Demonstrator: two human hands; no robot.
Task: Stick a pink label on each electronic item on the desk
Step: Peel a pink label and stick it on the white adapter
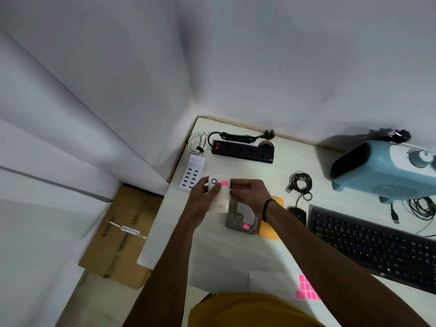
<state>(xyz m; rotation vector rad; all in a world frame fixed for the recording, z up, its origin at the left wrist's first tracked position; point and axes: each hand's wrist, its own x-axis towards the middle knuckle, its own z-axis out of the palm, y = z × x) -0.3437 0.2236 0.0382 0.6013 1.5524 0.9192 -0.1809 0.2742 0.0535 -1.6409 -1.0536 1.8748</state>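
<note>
A white box-shaped device (221, 197) with a blue ring on its face is held above the desk. My left hand (203, 197) grips its left side. My right hand (250, 194) holds its right side, fingertips next to a pink label (224, 183) stuck on its top face. Under it lies a hard drive (240, 220) bearing a pink label (246, 227). A sheet of pink labels (306, 289) lies on white backing paper near the front edge.
On the pale desk (283, 175) stand a white multi-port USB charger (192, 173), a black power strip (243, 151), a coiled black cable (300, 182), a black mouse (297, 214), a black keyboard (372, 244) and a blue heater (387, 168). A cardboard box (122, 234) lies on the floor, left.
</note>
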